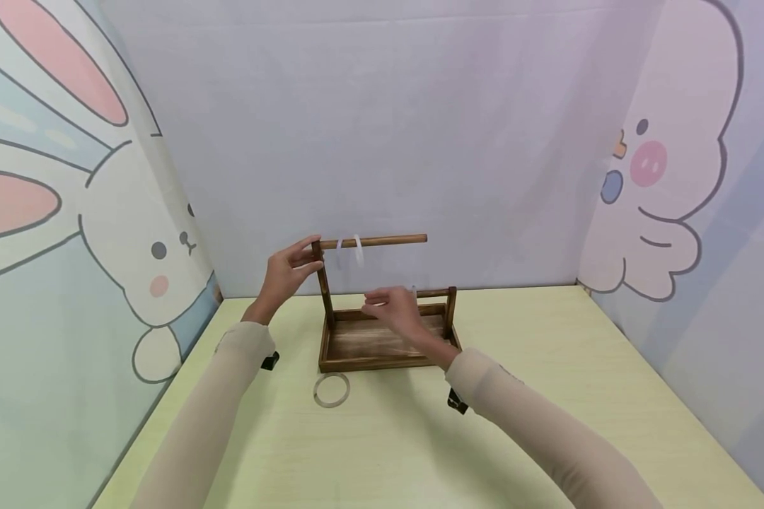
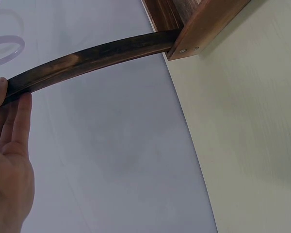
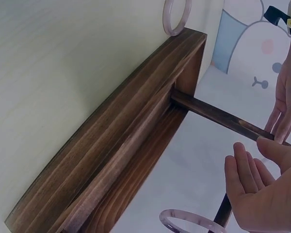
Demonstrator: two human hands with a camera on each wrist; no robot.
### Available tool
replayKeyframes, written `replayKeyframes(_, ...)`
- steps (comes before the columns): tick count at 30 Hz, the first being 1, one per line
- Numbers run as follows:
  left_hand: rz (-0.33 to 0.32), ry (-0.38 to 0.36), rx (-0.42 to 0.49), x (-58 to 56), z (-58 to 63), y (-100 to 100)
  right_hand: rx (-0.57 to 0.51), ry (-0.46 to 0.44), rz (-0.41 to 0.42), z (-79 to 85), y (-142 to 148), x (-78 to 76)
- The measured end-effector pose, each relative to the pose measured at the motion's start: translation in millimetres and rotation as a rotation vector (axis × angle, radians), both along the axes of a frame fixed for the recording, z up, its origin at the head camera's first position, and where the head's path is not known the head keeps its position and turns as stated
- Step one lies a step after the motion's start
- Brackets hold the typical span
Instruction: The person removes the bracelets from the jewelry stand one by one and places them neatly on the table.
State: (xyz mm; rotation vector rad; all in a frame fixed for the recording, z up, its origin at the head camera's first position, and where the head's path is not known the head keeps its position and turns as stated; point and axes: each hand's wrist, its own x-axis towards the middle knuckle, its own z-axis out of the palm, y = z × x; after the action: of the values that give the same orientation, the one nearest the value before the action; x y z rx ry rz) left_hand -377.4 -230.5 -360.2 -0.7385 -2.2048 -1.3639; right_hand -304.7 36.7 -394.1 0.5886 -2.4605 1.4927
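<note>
A dark wooden stand (image 1: pixel 375 365) has a shallow tray base, a tall post (image 2: pixel 97 56) at left and a lower post at right. My left hand (image 1: pixel 286 272) grips the tall post near its top, thumb on one side and fingers on the other. On the upper bar (image 1: pixel 395 240) hang a white bangle (image 1: pixel 359 253) and a pale lavender bangle (image 1: pixel 339 244). My right hand (image 1: pixel 395 309) hovers above the tray, fingers nearly straight, holding nothing. Behind it, another bangle (image 1: pixel 414 290) is on the lower bar (image 1: pixel 434 293), partly hidden.
One translucent bangle (image 1: pixel 332 406) lies flat on the pale table (image 1: pixel 547 396), just before the tray's front left corner. A plain curtain (image 1: pixel 382 141) closes off the back, and cartoon-printed panels stand at both sides.
</note>
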Motion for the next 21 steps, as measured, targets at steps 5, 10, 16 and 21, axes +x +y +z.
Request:
replayKeyframes(5, 0.012, -0.014, -0.009, 1.4, -0.4, -0.8, 0.031, 0.043, -0.034, 4.6, -1.3, -5.8)
replayKeyframes(10, 0.022, -0.022, -0.015, 0.9, -0.2, -2.1, 0.033, 0.074, -0.065, 9.3, -4.2, -10.7)
replayKeyframes(16, 0.022, -0.031, -0.012, 1.4, 1.3, -1.9, 0.019, 0.058, -0.093, 13.2, -6.4, -16.4)
replayKeyframes(21, 0.002, -0.014, -0.002, 3.6, 3.4, 1.5, 0.016, 0.083, -0.106, 21.8, -7.6, -17.6)
